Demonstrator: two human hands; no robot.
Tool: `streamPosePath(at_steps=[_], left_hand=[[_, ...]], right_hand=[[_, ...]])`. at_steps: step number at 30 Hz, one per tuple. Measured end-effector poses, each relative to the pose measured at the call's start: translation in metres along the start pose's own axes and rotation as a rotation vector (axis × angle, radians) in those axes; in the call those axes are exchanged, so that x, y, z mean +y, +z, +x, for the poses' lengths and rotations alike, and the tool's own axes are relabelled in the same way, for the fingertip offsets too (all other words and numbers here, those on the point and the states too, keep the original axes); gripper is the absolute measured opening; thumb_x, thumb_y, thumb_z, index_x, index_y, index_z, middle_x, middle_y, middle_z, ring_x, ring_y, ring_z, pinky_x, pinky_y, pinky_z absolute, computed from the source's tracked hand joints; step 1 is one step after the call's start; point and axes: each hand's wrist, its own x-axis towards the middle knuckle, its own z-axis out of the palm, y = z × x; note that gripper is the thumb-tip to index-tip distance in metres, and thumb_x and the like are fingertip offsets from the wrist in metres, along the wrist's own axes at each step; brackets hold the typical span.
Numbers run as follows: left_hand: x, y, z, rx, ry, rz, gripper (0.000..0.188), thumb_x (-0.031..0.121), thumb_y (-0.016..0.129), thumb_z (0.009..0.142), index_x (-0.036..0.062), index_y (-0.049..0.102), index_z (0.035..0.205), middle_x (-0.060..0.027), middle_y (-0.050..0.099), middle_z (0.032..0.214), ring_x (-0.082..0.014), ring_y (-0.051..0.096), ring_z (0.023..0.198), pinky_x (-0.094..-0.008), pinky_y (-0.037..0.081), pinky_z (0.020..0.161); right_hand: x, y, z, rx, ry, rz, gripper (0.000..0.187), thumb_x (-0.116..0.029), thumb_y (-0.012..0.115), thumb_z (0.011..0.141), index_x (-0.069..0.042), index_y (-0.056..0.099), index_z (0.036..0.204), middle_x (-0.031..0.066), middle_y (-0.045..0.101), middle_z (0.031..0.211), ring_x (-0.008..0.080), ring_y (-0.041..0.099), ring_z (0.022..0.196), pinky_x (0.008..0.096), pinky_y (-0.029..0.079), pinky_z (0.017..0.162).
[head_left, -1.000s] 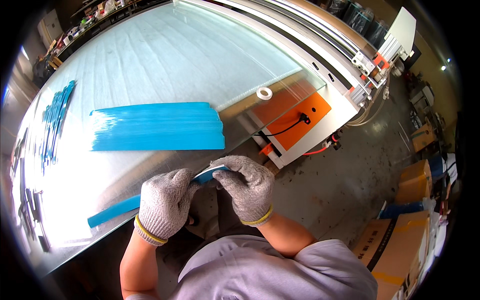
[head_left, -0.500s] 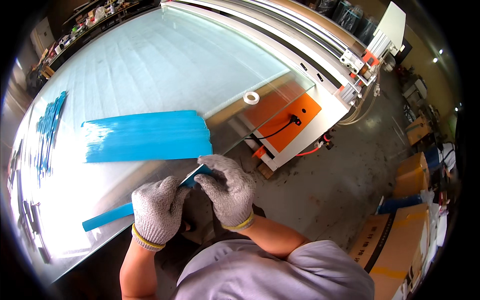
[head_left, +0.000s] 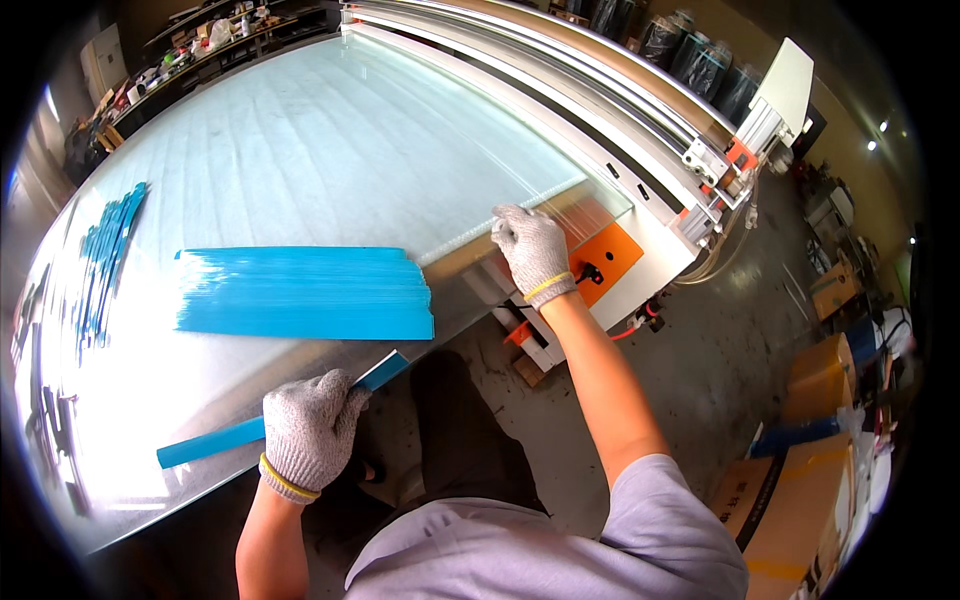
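My left hand [head_left: 310,428], in a grey knitted glove, is closed round a long flat blue strip [head_left: 210,443] at the table's near edge. One end sticks out past my thumb and shows a thin pale edge; the other end points left. My right hand [head_left: 532,250], gloved alike, reaches out over the table's right side with curled fingers. It covers the spot of a small white tape roll, which is hidden now; what the fingers hold cannot be made out. Between and beyond the hands, a bank of blue strips [head_left: 310,293] lies side by side on the glass.
The large glass-topped table [head_left: 330,130] carries darker blue strips [head_left: 110,260] at its left. A white machine rail [head_left: 560,120] runs along the far right side, with an orange panel [head_left: 615,258] and black plug at its near end. Cardboard boxes [head_left: 800,500] stand at the right.
My right hand has left the strip's end and moved up and right to the tape roll. My left hand keeps hold of the strip, whose right end now shows free.
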Motion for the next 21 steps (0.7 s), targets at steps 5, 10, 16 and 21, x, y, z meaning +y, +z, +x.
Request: streamPosePath(at_steps=[5,10,16,21], left_hand=[[-0.015,-0.005,-0.002,0.009,-0.066,-0.027,0.010,0.014,0.069,0.088,0.0042,0.066,0.087,-0.0187,0.064,0.072,-0.0421,0.064,0.068,-0.0493,0.049,0.062],[-0.008,-0.013,0.010,-0.002,-0.094,-0.127,0.012,0.012,0.064,0.091,0.0006,0.066,0.086,-0.0193,0.063,0.068,-0.0386,0.063,0.064,-0.0438,0.049,0.060],[-0.011,-0.011,0.021,-0.032,-0.123,-0.260,0.024,0.012,0.059,0.097,-0.0043,0.062,0.079,-0.0175,0.060,0.064,-0.0260,0.057,0.054,-0.0367,0.047,0.057],[-0.015,-0.017,0.028,-0.143,-0.165,-0.313,0.024,0.017,0.059,0.099,-0.0016,0.064,0.084,-0.0202,0.062,0.070,-0.0347,0.061,0.064,-0.0417,0.049,0.063]], right_hand=[[-0.070,-0.051,-0.030,-0.273,0.541,1.171,0.049,0.001,0.066,0.091,-0.005,0.057,0.139,0.0029,0.066,0.101,0.0088,0.064,0.078,0.0225,0.052,0.062],[-0.117,-0.060,-0.069,-0.355,0.582,1.661,0.053,-0.001,0.062,0.096,-0.007,0.050,0.147,0.0077,0.065,0.108,0.0132,0.068,0.080,0.0257,0.056,0.071],[-0.137,-0.048,-0.086,-0.365,0.612,1.632,0.033,-0.001,0.061,0.097,-0.002,0.064,0.130,0.0059,0.067,0.099,0.0135,0.066,0.077,0.0274,0.053,0.070],[-0.143,-0.039,-0.093,-0.341,0.653,1.704,0.016,-0.002,0.063,0.097,-0.003,0.068,0.112,0.0089,0.071,0.099,0.0177,0.067,0.070,0.0289,0.053,0.062]])
